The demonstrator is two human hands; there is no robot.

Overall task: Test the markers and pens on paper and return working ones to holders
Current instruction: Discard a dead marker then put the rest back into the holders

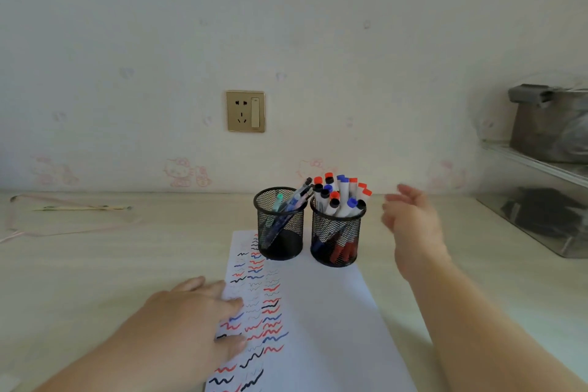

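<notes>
Two black mesh holders stand on the far end of a white paper (327, 321). The left holder (280, 232) has several pens leaning in it. The right holder (336, 239) is packed with several markers (340, 197) with red, blue and black caps. Red, blue and black squiggles cover the paper's left half. My left hand (191, 312) lies flat with straight fingers on the paper's left edge. My right hand (410, 223) hovers in the air just right of the marker holder, fingers relaxed and empty, blurred by motion.
A clear plastic box (537, 216) with dark items stands at the right, a grey container above it. A pink cord and a thin stick (82, 208) lie at the far left of the desk. A wall socket (245, 111) is behind the holders.
</notes>
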